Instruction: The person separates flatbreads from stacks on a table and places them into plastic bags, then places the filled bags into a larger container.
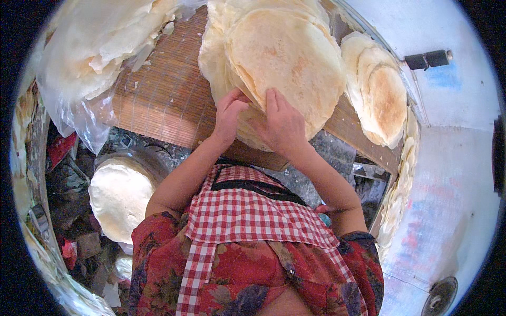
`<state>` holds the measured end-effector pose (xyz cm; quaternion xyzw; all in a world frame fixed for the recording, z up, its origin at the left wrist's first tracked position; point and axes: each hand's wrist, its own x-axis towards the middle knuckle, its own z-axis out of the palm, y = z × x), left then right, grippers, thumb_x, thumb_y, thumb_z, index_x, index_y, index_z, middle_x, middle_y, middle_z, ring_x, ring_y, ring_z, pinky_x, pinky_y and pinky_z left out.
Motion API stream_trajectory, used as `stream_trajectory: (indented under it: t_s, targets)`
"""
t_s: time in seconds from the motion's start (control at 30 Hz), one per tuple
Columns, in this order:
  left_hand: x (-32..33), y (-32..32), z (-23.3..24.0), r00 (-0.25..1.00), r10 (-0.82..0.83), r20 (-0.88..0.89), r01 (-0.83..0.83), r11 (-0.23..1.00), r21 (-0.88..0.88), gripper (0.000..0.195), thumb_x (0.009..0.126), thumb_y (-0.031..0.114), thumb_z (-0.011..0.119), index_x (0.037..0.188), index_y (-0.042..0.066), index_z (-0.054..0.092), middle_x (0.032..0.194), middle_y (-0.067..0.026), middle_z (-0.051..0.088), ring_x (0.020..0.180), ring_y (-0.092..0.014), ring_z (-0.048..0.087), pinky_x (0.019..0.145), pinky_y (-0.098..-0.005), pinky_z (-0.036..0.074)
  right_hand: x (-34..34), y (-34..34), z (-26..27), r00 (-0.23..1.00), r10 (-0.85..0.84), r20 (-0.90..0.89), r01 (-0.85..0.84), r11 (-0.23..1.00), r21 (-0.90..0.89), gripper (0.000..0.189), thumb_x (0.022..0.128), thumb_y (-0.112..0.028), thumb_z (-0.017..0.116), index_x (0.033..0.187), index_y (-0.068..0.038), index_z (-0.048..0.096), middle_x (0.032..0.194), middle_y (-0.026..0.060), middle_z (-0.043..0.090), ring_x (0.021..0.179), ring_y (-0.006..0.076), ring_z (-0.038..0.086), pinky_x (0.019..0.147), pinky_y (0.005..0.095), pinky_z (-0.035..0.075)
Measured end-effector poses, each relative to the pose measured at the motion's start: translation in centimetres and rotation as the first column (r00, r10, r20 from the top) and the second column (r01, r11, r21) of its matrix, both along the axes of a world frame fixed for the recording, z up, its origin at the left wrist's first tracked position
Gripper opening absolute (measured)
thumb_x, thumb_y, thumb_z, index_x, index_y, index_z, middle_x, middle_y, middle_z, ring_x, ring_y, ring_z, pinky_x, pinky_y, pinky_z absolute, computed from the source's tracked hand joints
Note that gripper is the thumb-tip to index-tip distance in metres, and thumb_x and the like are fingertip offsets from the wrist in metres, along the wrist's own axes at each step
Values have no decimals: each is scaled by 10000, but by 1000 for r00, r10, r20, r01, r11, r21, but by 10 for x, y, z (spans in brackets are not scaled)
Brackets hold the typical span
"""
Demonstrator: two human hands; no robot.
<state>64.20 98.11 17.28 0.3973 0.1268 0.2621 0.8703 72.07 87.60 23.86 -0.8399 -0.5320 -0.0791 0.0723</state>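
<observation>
A stack of large, thin round flatbreads lies on a slatted wooden mat before me, its near edge overhanging the mat's front. My right hand grips the near left edge of the upper flatbreads, fingertips on top. Close beside it, my left hand is at the same edge, thumb and fingers bent against the layers; whether it pinches one is hidden. The lifted edge shows several thin layers. Further flatbreads lie beneath and to the left.
At upper left, a clear plastic bag holds thin flatbread sheets. Another flatbread pile leans at right beside the wall. Below the mat at left stands a round pale stack. A dark roll is fixed to the white wall.
</observation>
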Motion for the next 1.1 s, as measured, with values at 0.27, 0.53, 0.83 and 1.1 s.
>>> stream_trajectory:
  t_s: [0.27,0.53,0.83,1.1]
  targets:
    - [-3,3,-6,967,78,-243,-91,995,-42,358,757,27,447,1111,-18,455,870,-115,595,791,-154,573,693,-253,466,101,-25,137,967,-226,-118,233,971,52,241,769,-229,596,843,0,611,726,117,618,662,120,563,616,291,456]
    - [3,3,-19,958,60,-280,-65,998,-11,227,771,33,480,963,-64,551,860,-128,600,759,-183,607,662,-267,500,73,-16,81,952,57,300,-105,984,146,211,814,-128,426,989,-68,528,812,156,593,704,331,579,587,407,458]
    - [1,18,-6,932,-193,-307,124,965,-230,333,737,68,503,1040,-68,526,889,-113,604,675,-211,609,636,-285,510,48,16,-32,960,130,246,-96,985,-145,177,749,-138,492,845,9,510,761,101,548,676,232,588,491,323,499]
    - [3,30,3,932,-347,-101,280,870,-407,356,695,58,454,1040,-26,486,886,-158,607,363,-92,420,335,-194,353,47,16,-20,983,148,109,-141,988,-70,398,737,-379,578,847,-7,492,753,112,550,674,239,585,486,333,473]
